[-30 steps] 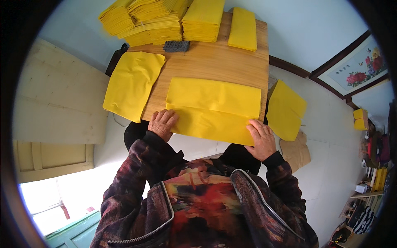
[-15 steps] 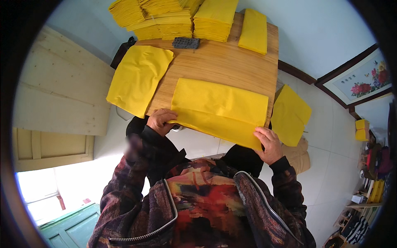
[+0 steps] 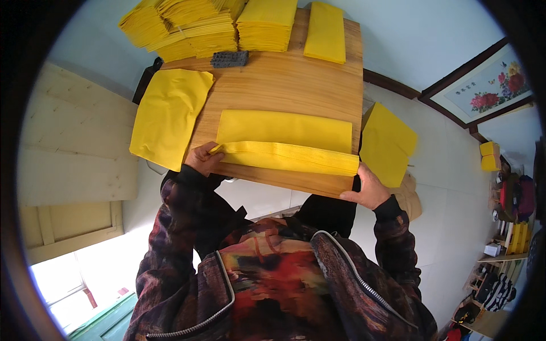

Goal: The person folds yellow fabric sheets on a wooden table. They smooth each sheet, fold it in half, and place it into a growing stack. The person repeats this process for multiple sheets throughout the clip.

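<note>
A folded stack of thin yellow sheets [image 3: 284, 128] lies near the front edge of the wooden table [image 3: 273, 85]. Its near part is folded up and shows many thin layers side by side along the front. My left hand [image 3: 203, 159] pinches the left end of this fold, fingers closed on it. At the other end my right hand [image 3: 369, 188] rests with its fingertips against the stack's right corner; its thumb is stretched out to the left below, apart from the fingers. Left of my left hand lies a single wrinkled yellow sheet [image 3: 169, 116], overhanging the table's left edge.
Tall piles of folded yellow sheets [image 3: 266, 27] stand at the back left, with a flatter yellow pile [image 3: 325, 33] to their right. A dark grey block [image 3: 229, 59] sits before them. Beyond the table's right side is another yellow stack [image 3: 388, 145]. A pale wooden board [image 3: 79, 133] stands left.
The near part of the yellow stack has been folded upward, so its layered edge now faces me. My right hand has loosened from the top and slid to the right end. The view has shifted slightly.
</note>
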Demonstrator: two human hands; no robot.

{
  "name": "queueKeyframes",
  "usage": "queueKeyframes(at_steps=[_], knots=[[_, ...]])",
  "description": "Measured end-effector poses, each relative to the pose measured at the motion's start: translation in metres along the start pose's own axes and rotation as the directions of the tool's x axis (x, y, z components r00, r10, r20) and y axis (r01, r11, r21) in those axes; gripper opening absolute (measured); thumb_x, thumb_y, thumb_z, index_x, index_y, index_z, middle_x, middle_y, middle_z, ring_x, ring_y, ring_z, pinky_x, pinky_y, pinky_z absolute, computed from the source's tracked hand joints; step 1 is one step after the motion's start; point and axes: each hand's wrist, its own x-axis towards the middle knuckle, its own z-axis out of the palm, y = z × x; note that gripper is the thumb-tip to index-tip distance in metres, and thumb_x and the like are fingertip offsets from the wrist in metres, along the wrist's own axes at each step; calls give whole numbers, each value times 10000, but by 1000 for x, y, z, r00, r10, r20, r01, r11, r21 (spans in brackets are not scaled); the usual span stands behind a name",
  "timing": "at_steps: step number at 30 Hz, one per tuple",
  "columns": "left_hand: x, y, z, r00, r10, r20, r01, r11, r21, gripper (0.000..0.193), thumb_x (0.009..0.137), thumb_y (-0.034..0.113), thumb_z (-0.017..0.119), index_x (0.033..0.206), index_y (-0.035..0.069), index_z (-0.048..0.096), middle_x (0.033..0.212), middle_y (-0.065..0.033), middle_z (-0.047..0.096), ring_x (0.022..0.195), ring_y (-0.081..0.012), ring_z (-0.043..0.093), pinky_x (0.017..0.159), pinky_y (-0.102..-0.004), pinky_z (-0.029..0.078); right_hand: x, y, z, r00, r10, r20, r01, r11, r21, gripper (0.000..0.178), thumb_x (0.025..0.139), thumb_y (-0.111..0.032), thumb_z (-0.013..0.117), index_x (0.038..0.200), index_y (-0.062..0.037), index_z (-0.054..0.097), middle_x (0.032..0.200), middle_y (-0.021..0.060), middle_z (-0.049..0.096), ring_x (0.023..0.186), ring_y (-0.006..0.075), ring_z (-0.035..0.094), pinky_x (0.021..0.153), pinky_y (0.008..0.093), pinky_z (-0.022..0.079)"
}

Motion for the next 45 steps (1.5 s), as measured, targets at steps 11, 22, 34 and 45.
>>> queueKeyframes(at_steps=[11, 22, 34, 45], knots=[[2, -9, 4, 997, -31, -76, 26, 997, -69, 122, 871, 61, 645, 989, 29, 647, 821, 8, 625, 795, -91, 557, 726, -245, 452, 19, 6, 23, 942, 198, -271, -160, 975, 154, 170, 870, -116, 597, 995, -1, 589, 870, 164, 611, 804, 334, 609, 706, 382, 484], [18, 6, 12, 966, 24, -259, 42, 969, 244, 166, 844, 144, 674, 940, 12, 643, 665, -77, 542, 597, -174, 516, 564, -303, 415, 40, 14, 33, 897, 204, -392, -239, 970, -41, 142, 854, -110, 611, 846, 6, 529, 734, 158, 542, 668, 328, 547, 615, 373, 444], [19, -3, 9, 969, -79, -234, 112, 985, 132, 193, 871, 185, 660, 967, 18, 648, 640, -34, 552, 599, -113, 503, 574, -276, 417, 31, 15, 31, 892, 265, -367, -142, 934, 328, 112, 874, -60, 601, 937, -1, 531, 765, 41, 576, 689, 97, 518, 632, 257, 439], [19, -2, 17, 964, 6, -264, 1, 1000, 28, 157, 907, 162, 623, 860, 24, 564, 652, 42, 455, 606, -75, 414, 546, -256, 349, 42, 10, 33, 890, 290, -353, -138, 907, 399, 415, 866, 72, 523, 1266, -6, 450, 790, -10, 562, 705, 32, 488, 648, 185, 394]])
